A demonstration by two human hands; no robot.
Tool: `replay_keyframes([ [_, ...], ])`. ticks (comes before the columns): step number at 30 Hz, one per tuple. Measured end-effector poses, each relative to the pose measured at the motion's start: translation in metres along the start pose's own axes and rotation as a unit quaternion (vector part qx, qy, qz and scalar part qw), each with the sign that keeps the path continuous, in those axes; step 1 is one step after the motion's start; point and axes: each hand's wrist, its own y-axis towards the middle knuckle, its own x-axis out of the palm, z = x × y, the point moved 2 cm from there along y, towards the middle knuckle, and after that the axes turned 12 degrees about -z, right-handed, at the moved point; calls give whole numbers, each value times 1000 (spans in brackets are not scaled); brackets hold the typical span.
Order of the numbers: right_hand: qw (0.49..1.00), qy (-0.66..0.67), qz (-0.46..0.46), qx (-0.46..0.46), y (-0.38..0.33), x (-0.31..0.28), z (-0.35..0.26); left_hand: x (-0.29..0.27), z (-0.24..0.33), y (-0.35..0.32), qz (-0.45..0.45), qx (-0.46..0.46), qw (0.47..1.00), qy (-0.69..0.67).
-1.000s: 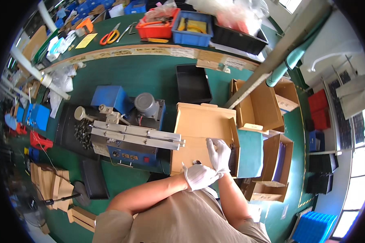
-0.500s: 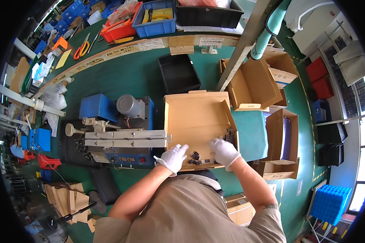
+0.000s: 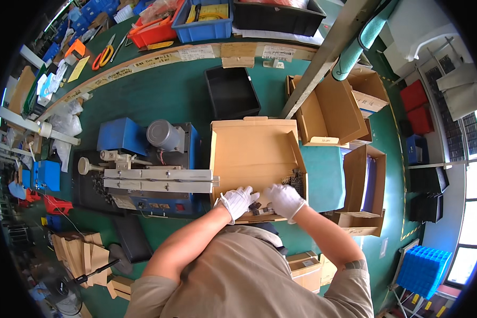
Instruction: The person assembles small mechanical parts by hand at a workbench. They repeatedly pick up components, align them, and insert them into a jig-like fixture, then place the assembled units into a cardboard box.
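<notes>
A shallow cardboard box [image 3: 254, 148] lies in front of me, and both my hands are inside its near end in white gloves. My left hand [image 3: 239, 203] is at the near left corner, its fingers stretched out and slightly apart, beside a small heap of dark parts [image 3: 261, 210]. On the other side of that heap is my right hand [image 3: 285, 201]. Its fingertips are smeared by motion, so any grip is unclear. Several more dark pronged parts [image 3: 293, 179] are piled against the box's right wall, just beyond my right hand.
Left of the box stands a blue machine with a long metal rail [image 3: 159, 181] reaching the box edge. A black bin [image 3: 233, 93] sits beyond the box. Open cardboard cartons [image 3: 328, 111] and a slanting metal post [image 3: 323, 61] are at the right. Scissors [image 3: 105, 55] lie far left.
My hands have come closer together over the small heap: the left moved right, the right slightly left. The whole view has shifted a little.
</notes>
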Motion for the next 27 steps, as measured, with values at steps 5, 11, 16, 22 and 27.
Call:
replay_keyframes([
  [5, 987, -163, -3, -11, -34, -40, 14, -25, 7, -20, -49, 33, 998, -31],
  [11, 980, -165, -103, -34, -23, -35, 24, -34, 14, -9, -47, 94, 994, 33],
  [16, 980, -145, -110, -78, -22, -35, 29, -4, 11, 12, 35, 86, 996, 6],
  [22, 958, -199, -99, -180, -22, -29, 23, -2, 15, 15, 69, 74, 995, -25],
  [27, 938, -222, -169, -207, -20, -33, 21, -20, 17, 7, 46, 77, 995, -34],
])
